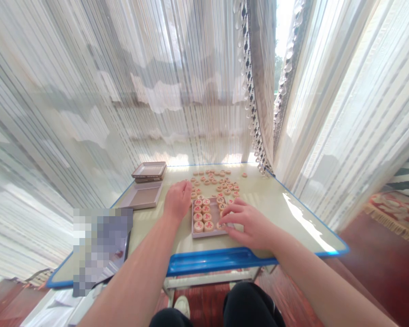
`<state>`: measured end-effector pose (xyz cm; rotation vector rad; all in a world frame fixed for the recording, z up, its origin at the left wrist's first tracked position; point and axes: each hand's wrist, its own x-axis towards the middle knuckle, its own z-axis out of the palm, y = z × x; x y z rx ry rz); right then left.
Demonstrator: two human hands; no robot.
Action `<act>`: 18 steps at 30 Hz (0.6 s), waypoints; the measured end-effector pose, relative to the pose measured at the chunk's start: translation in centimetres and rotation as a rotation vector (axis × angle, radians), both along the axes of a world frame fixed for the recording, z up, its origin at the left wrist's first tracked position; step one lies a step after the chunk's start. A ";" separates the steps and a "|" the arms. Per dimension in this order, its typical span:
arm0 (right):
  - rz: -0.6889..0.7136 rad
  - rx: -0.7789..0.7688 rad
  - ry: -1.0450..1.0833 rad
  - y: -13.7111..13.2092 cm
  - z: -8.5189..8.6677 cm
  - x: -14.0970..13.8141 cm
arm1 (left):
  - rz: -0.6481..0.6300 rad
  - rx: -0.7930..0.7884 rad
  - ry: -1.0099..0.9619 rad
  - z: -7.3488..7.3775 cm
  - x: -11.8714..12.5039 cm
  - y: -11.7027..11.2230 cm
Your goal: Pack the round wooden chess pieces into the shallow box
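Note:
A shallow grey box (210,235) lies near the front of the table, holding round wooden xiangqi pieces. Two columns of red-marked pieces (207,217) fill its left side, and another column (220,200) runs down the right. My right hand (248,223) reaches over the box's right edge, fingers apart, fingertips at the pieces there and partly covering them. Just left of and behind the box is my left hand (179,200), its fingers curled together; anything inside them is hidden. Loose xiangqi pieces (227,191) are scattered beyond the box.
An open shallow tray (143,195) lies at the left, with stacked box parts (149,169) behind it. A dark-edged, partly pixelated object (105,245) is at the left front. The table has a blue rim (211,262). Striped curtains (191,91) hang along the back.

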<state>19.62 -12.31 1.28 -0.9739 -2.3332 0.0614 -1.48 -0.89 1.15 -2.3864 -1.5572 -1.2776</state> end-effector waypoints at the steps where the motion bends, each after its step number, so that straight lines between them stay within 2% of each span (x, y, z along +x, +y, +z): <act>1: 0.019 0.001 -0.021 -0.1 0.0 -0.2 | -0.001 0.000 0.003 0.0 0.0 0.0; 7: 0.045 -0.010 -0.088 -0.5 -0.1 -0.7 | 0.005 -0.016 0.009 0.0 -0.1 0.0; 18: 0.016 -0.014 -0.027 -0.5 0.2 0.0 | 0.011 -0.037 0.033 0.0 -0.1 0.0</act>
